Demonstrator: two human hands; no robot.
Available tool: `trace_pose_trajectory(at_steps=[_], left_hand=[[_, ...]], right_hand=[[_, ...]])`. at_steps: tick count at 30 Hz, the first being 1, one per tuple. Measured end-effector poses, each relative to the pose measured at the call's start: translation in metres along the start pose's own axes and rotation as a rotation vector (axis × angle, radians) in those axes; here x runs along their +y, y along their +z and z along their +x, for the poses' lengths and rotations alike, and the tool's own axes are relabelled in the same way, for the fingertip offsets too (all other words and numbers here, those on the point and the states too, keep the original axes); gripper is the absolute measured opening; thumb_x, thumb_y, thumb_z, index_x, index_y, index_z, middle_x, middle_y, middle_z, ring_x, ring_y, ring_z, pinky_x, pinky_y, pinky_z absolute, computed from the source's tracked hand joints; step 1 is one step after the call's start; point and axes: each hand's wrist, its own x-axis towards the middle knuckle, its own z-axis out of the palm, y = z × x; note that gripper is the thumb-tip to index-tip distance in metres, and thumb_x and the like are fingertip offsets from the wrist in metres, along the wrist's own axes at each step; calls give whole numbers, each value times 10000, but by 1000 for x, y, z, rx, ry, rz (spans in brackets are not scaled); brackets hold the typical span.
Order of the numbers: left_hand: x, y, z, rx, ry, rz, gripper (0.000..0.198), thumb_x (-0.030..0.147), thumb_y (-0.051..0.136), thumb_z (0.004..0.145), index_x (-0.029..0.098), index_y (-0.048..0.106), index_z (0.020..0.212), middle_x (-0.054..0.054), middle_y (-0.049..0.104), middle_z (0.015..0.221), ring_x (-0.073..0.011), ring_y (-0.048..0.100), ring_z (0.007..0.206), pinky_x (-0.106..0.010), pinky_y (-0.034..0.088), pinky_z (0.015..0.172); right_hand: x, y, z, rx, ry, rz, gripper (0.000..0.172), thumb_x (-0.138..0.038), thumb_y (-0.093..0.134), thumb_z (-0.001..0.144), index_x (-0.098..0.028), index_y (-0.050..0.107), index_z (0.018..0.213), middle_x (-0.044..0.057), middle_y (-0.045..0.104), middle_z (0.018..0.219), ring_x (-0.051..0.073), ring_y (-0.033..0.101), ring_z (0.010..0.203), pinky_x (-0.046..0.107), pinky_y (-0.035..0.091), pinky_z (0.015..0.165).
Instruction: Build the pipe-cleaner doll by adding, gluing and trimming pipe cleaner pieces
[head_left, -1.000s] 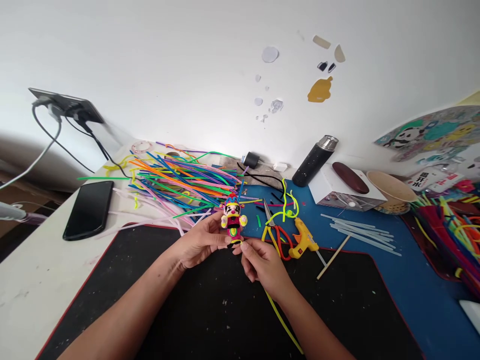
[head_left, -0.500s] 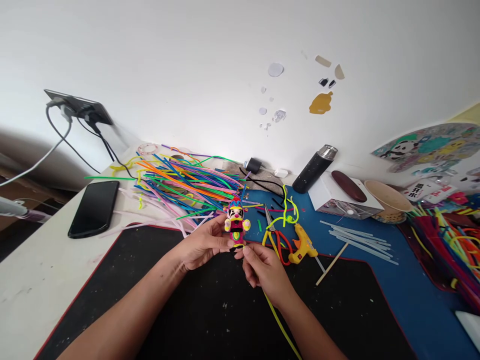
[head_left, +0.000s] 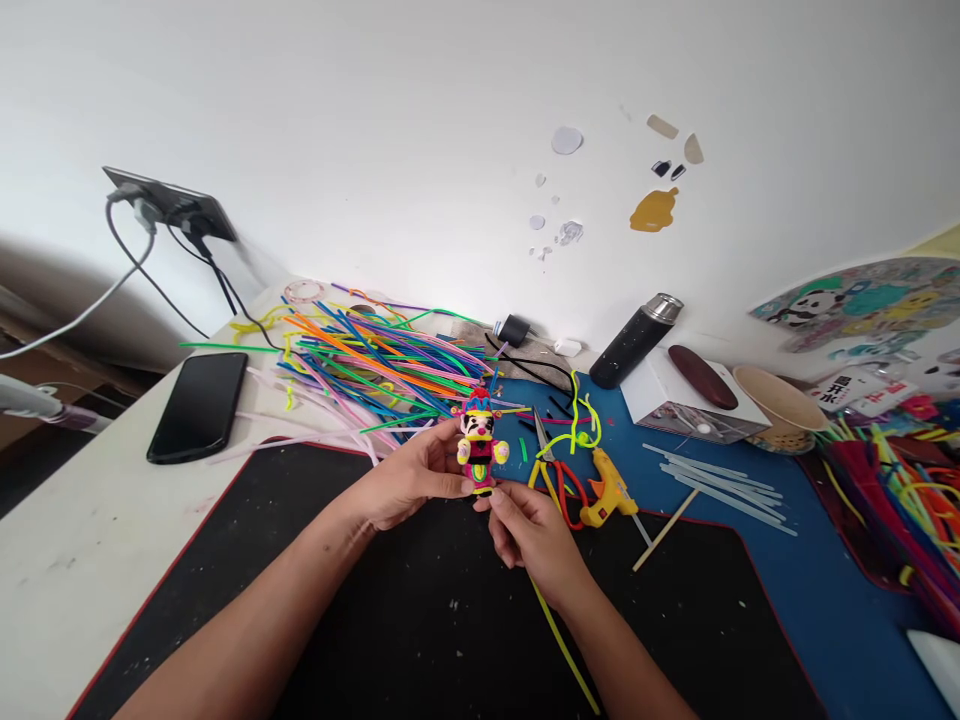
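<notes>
A small colourful figurine [head_left: 480,450] stands upright above the black mat, with a blue and red headdress, a black-and-white face, round pale yellow hands and a pink body. My left hand [head_left: 412,482] is closed around its side and back, thumb near the base. At the figurine's lower edge, my right hand [head_left: 534,530] pinches with thumb and forefinger. A yellow pipe cleaner [head_left: 561,645] trails from under that hand down across the mat; its upper end is hidden by the fingers. Yellow trim shows along the figurine's base.
Behind my hands lies a heap of coloured pipe cleaners [head_left: 390,360]. To the right are scissors [head_left: 559,480], a yellow glue gun [head_left: 606,492], glue sticks [head_left: 720,485] and a wooden stick [head_left: 666,530]. A black flask [head_left: 637,340] leans at the wall; a phone [head_left: 199,405] lies left.
The figurine appears slightly lower and further right, tipped a little differently in my hands. The whole view has shifted slightly. Both hands keep their holds.
</notes>
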Motion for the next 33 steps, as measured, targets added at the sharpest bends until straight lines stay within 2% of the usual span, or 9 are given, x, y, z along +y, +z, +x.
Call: trace_pose_trajectory(at_steps=[28, 33], left_hand=[[-1, -3, 2, 20, -26, -7, 555, 66, 926, 691, 225, 755, 1195, -67, 774, 1116, -193, 705, 999, -272, 536, 855], [-3, -7, 2, 71, -49, 6, 621, 66, 930, 671, 234, 733, 1236, -86, 763, 1220, -216, 711, 1043, -290, 548, 875]], right_hand=[[1, -1, 5, -13, -5, 26, 598, -742, 717, 864, -149, 745, 934, -56, 519, 536, 75, 420, 401, 219, 212, 411], [1, -3, 6, 4, -14, 30, 589, -741, 719, 865, -155, 744, 925, -57, 520, 538, 73, 422, 400, 217, 229, 413]])
